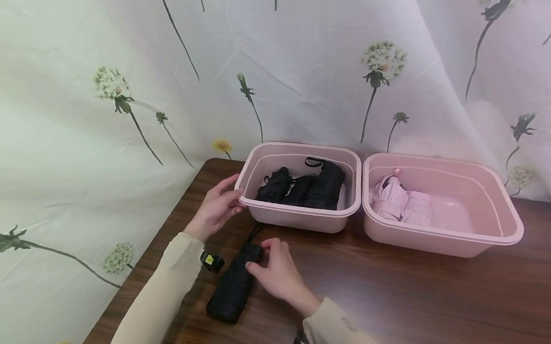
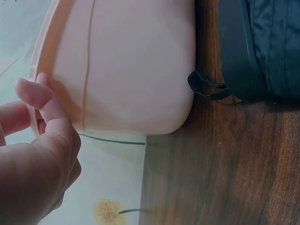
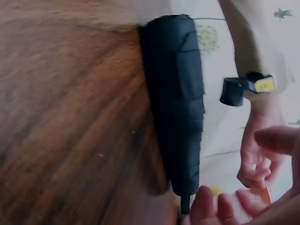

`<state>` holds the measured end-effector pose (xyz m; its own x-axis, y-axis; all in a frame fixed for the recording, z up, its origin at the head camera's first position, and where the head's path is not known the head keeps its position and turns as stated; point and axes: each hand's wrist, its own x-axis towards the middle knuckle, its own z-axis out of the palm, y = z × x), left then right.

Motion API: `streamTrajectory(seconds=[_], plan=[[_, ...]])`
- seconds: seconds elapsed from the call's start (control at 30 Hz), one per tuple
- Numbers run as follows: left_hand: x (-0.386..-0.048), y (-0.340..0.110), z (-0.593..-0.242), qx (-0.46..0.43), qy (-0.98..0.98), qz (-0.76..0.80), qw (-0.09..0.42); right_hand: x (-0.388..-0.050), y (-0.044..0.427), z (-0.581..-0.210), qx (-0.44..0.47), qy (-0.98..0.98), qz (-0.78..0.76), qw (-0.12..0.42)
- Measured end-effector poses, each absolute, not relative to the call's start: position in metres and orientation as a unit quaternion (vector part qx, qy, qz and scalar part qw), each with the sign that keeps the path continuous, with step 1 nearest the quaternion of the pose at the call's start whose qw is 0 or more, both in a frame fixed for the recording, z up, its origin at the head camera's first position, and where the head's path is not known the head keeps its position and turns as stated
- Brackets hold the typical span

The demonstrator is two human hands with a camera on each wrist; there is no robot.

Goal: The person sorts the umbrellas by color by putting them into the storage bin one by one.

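Observation:
A folded black umbrella lies on the table, its wrist strap pointing toward the bins. My right hand is beside its strap end, thumb and fingers spread apart. In the right wrist view the fingertips come close to the strap; whether they touch it I cannot tell. With thumb and fingers my left hand pinches the left rim of a pink bin, also seen in the left wrist view. Several folded black umbrellas lie inside that bin.
A second pink bin stands against the first one's right side, with folded pale pink umbrellas at its left end. Behind the dark wooden table hangs a white cloth printed with dandelions.

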<state>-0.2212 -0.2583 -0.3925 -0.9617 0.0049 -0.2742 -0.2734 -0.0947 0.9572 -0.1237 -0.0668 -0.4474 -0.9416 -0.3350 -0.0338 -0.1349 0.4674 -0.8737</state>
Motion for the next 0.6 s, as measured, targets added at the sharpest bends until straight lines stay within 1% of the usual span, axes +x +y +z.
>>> streamTrajectory(seconds=[0.1,0.33,0.43,0.6], plan=[[-0.219,-0.257,-0.389,-0.102,0.669,0.73,0.097,-0.119,-0.071,-0.448,-0.177,0.857,-0.474,0.098],[-0.219,-0.258,-0.391,-0.097,0.67,0.73,0.096,-0.111,-0.079,-0.451,-0.251,0.87,-0.41,0.116],[-0.219,-0.259,-0.391,-0.096,0.668,0.731,0.098,-0.109,-0.083,-0.452,-0.284,0.875,-0.377,0.104],[-0.225,-0.263,-0.402,-0.101,0.662,0.737,0.093,-0.105,-0.087,-0.452,-0.338,0.883,-0.316,0.077]])
